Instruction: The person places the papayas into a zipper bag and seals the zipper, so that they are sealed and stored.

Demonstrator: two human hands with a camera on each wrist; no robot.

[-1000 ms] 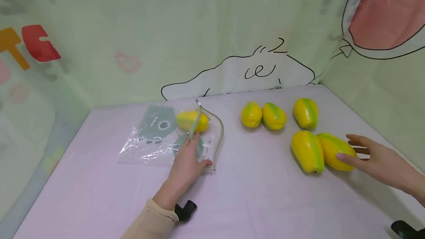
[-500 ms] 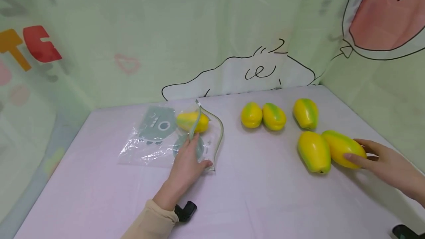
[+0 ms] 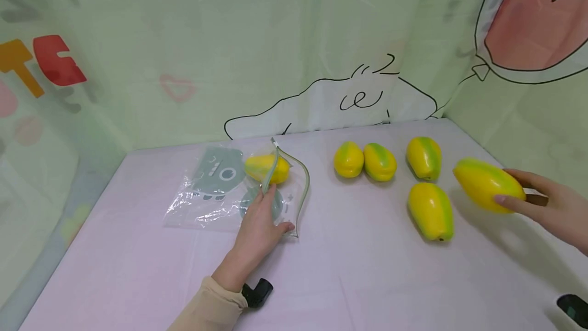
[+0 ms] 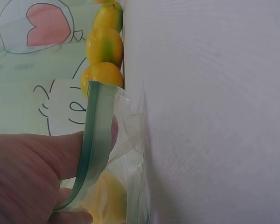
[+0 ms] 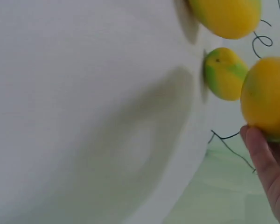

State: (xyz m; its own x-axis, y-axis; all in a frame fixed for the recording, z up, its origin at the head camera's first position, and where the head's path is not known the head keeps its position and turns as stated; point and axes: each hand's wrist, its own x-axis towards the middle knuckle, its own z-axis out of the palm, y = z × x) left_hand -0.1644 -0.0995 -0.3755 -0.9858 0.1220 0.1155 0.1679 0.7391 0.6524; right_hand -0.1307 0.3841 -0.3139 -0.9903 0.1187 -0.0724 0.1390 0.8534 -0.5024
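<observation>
My left hand (image 3: 259, 226) holds the mouth edge of a clear zip bag (image 3: 202, 213), printed with grey-green cartoon figures, on the table. In the left wrist view the thumb (image 4: 67, 154) passes behind the green zip strip (image 4: 89, 130), and the lip stands raised. Inside the bag lies one yellow-green papaya (image 3: 262, 167). My right hand (image 3: 546, 203) grips another papaya (image 3: 487, 185) by its right end, thumb in front and fingers behind. It hangs above the table, its shadow below it in the right wrist view.
Two papayas (image 3: 365, 161) sit side by side at the back, with a third papaya (image 3: 423, 157) to their right. Closer in lies another papaya (image 3: 431, 212). Pale printed cloth walls (image 3: 275, 55) stand behind and beside the lilac table (image 3: 349, 269).
My right hand has taken hold of the right papaya and lifted it up and to the right, away from its neighbour, which shifted slightly. My left hand and the bag stay still.
</observation>
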